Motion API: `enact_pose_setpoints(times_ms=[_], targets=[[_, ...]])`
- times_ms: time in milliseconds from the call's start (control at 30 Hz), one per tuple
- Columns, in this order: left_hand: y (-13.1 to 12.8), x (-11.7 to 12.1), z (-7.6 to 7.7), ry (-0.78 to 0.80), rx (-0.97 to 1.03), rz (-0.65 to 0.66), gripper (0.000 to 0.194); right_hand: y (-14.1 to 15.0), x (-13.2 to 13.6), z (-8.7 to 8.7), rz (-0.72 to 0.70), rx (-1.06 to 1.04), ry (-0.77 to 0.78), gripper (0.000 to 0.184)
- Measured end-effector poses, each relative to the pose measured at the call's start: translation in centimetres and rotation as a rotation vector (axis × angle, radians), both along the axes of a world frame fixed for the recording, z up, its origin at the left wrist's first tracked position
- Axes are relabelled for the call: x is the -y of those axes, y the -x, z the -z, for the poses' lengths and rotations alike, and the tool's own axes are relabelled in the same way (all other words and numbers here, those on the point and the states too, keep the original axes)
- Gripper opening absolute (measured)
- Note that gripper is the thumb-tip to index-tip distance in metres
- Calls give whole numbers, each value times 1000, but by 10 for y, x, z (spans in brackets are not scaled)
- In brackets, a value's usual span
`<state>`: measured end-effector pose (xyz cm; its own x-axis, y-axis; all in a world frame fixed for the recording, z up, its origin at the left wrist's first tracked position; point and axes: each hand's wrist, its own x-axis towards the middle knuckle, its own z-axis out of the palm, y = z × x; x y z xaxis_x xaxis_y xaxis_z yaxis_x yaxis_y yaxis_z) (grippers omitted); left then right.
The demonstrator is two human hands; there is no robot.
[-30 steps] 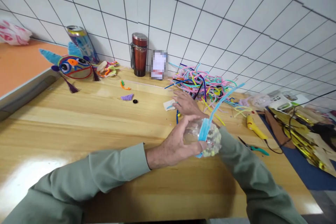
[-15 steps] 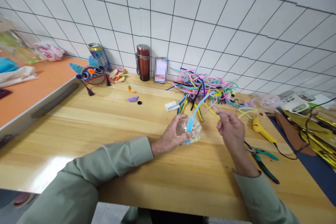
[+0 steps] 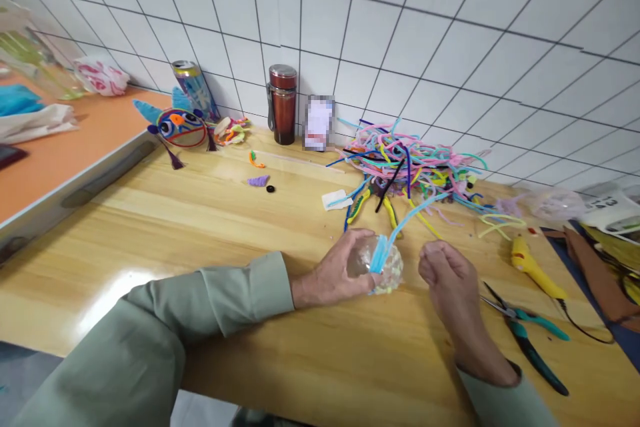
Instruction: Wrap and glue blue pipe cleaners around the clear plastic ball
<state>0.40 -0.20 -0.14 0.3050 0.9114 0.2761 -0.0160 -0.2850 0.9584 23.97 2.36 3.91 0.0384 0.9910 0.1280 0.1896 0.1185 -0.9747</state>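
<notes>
My left hand [image 3: 345, 270] is closed around a clear, see-through ball [image 3: 393, 270] with pale bits showing on its right side. Light blue pipe cleaners [image 3: 379, 255] lie in a band across the ball, under my left fingers. Their free length [image 3: 415, 213] rises to the upper right, toward the pile. To the right, apart from the ball, my right hand [image 3: 450, 273] has its thumb and fingers pressed together. Whatever they pinch, if anything, is too small to make out. Teal-handled pliers [image 3: 517, 317] lie open just right of that hand.
A tangled pile of coloured pipe cleaners [image 3: 410, 160] lies against the tiled wall, with yellow-green pliers [image 3: 361, 205] before it. A yellow glue gun [image 3: 537, 267] is at right. A phone [image 3: 319, 123], thermos [image 3: 283, 107], can [image 3: 195, 90] and decorated face piece [image 3: 180, 127] stand behind.
The view has shifted a little. My left hand keeps its hold on the ball and blue pipe cleaners. My right hand stays pinched, slightly lower in view.
</notes>
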Motion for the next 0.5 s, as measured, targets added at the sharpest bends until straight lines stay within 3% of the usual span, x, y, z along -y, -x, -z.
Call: enact_pose_setpoints(times_ms=[67,167,367,500], targets=[[0,0,1,7,-5,12,72,-2,5,-5,-20,-133,76,47],[1,0,0,21,-6,14,75,-4,11,-3,-51,-165,120,51],[1,2,-2,52,25,23,76,-6,22,29,-48,37,39,56],[-1,4,-1,43,43,31,79,-7,26,38,-98,147,22,58]])
